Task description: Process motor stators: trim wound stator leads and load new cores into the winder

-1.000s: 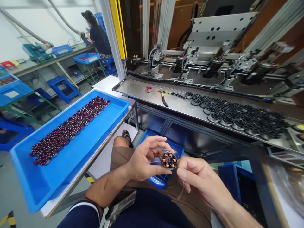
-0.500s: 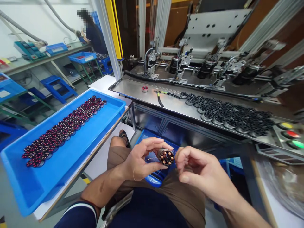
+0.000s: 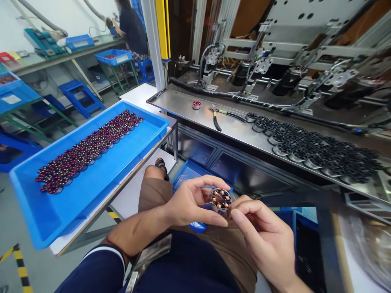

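My left hand grips a round motor stator by its rim between thumb and fingers. Its ring of copper coils faces up toward me, with thin loose wire ends at its sides. Close against the stator's right edge, my right hand is closed, thumb and forefinger pinching a thin copper wire. The fingers hide most of that wire. On the metal ledge beyond lie cutting pliers with black and green handles, beside a single red-and-silver stator.
To the left, a long blue tray holds rows of wound stators. Many black stator cores crowd the right side of the ledge. Behind it stands a winding machine. Another person works at the far bench.
My right hand has come in to the stator and its fingers have closed on a wire. The stator is turned more face-up. The view has shifted to the right.
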A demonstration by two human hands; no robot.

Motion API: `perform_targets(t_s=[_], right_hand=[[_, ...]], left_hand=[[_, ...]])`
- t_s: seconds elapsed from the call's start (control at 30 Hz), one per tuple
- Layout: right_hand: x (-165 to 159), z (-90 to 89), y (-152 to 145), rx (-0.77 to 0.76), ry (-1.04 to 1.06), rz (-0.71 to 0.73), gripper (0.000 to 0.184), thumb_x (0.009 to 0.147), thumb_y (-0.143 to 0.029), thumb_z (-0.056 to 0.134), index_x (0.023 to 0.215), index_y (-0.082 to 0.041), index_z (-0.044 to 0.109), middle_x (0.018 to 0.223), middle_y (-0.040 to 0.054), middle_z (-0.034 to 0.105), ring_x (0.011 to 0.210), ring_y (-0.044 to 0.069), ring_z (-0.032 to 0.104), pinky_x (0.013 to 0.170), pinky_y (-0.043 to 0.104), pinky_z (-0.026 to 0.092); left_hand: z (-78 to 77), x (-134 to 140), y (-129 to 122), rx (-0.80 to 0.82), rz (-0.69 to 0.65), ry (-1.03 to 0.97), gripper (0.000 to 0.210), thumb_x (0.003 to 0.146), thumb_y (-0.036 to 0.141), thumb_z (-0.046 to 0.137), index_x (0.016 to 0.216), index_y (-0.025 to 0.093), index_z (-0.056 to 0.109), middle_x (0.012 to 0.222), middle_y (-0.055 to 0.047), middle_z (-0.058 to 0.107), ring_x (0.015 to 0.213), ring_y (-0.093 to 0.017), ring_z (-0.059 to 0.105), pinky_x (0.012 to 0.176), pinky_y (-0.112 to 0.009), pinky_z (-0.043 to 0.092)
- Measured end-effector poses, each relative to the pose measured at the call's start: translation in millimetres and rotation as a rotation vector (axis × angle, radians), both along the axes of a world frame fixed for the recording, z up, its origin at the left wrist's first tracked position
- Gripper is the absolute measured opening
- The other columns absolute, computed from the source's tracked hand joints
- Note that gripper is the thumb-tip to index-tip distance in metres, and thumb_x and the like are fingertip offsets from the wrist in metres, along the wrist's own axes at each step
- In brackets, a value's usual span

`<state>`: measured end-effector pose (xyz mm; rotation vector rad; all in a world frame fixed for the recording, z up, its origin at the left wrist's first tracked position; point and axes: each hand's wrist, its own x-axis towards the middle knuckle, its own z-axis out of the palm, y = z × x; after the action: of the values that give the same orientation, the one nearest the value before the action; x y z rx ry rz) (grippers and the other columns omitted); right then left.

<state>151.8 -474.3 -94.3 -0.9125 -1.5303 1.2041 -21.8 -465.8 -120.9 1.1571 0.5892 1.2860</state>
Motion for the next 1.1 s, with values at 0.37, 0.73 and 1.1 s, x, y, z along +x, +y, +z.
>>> perform_targets(t_s=[0.37,0.73,1.1], right_hand=[[-21,-11.3,-5,-0.142,0.224,-0.018,0.024,0.096,-0.039,0.062,0.08,-0.022,0.058,0.081,0.0018,0.055,0.075,0.016,0.054,0.07,0.027,0.049],[-25,-9.9,1,0.056,0.17,-0.112,0.016,0.093,-0.037,0.066,0.089,-0.022,0.061,0.086,0.0041,0.057,0.081,0.018,0.056,0.073,0.029,0.05],[-33,-24.4,-8,-0.125,0.313,-0.111,0.032,0.085,-0.05,0.074,0.09,-0.021,0.064,0.082,0.003,0.06,0.077,0.017,0.059,0.072,0.027,0.053]], left_hand=[[2.7,7,-7,0.552,0.516,0.358,0.041,0.068,0.009,0.075,0.107,0.017,0.067,0.097,-0.007,0.073,0.09,-0.018,0.071,0.078,-0.026,0.06],[2.4,0,-9,0.497,0.479,0.386,0.037,0.07,0.014,0.077,0.105,0.019,0.067,0.099,-0.009,0.074,0.091,-0.019,0.071,0.081,-0.03,0.06],[0.5,-5,-6,0.306,0.43,0.294,0.031,0.076,0.025,0.079,0.103,0.02,0.065,0.101,-0.007,0.071,0.098,-0.02,0.07,0.083,-0.031,0.059]])
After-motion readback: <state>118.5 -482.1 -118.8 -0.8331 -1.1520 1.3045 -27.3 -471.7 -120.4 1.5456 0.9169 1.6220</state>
